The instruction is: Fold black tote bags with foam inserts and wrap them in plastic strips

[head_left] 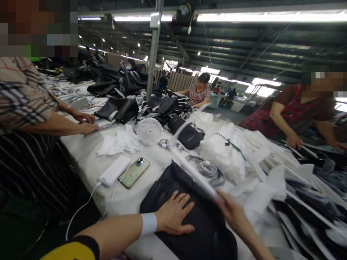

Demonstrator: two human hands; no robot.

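On the table (pixel 86 162), the black bag (pixel 207 216) lies under my left hand (pixel 175 215), spread, gripping nothing; my right hand (pixel 230 207) grasps a blurred white strip (pixel 189 169); even palm pressure should steady the bag.

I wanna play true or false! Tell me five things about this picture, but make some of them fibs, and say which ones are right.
1. The left hand is flat on a black bag. True.
2. The right hand is empty. False: it holds a long white strip, which looks blurry.
3. The phone lies next to a white box with a cable. True.
4. The round white fan stands on top of the phone. False: it stands on the table, farther back than the phone.
5. The band on the left wrist is bright red. False: it is a pale, whitish colour.
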